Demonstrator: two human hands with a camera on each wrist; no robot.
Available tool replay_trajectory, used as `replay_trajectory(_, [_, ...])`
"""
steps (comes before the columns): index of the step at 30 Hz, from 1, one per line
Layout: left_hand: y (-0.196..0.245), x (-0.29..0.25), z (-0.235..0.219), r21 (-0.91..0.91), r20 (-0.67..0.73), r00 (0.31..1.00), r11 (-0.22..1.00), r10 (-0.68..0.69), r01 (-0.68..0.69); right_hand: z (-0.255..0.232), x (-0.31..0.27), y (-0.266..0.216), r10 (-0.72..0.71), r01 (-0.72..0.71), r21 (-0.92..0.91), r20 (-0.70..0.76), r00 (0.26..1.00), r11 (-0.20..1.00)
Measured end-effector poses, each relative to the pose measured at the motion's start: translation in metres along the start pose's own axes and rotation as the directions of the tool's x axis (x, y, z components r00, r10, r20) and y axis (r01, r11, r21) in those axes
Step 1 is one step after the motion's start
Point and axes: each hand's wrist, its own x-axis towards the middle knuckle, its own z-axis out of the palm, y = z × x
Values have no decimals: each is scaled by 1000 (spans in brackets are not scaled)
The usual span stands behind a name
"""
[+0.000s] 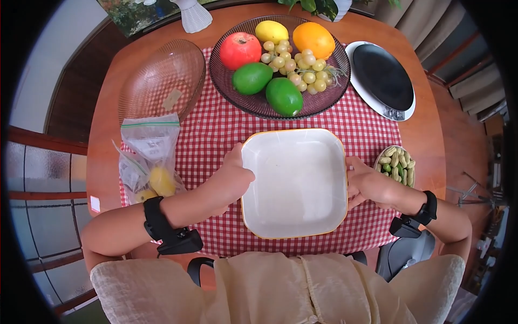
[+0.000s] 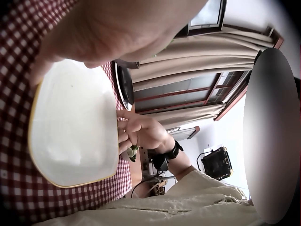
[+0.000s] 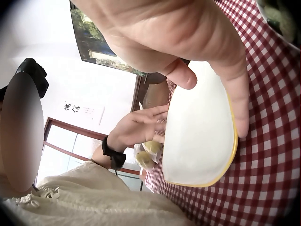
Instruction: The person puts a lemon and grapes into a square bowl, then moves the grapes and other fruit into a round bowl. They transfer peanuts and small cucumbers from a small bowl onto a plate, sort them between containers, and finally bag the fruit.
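A white square dish with a yellow rim is between the two hands, over a red checked cloth. The left hand lies along its left side, the thumb side partly over the rim. On the opposite side the right hand touches the outer wall. Both wrist views show fairly straight fingers spread along the dish, the left hand and right hand facing each other across it. Nothing lies inside the dish. Parts of the fingers under the left hand are hidden.
A ribbed fruit bowl stands beyond the dish. An amber glass bowl and plastic bags with yellow fruit are at left. At right lie a black plate on a white one and a bowl of peanuts.
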Motion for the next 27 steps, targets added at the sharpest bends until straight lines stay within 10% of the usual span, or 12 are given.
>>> replay_trajectory(27, [-9,8,4,96,-99,995,995,12,-3,1,-2,9,-9,7,-24,-54,999,1000])
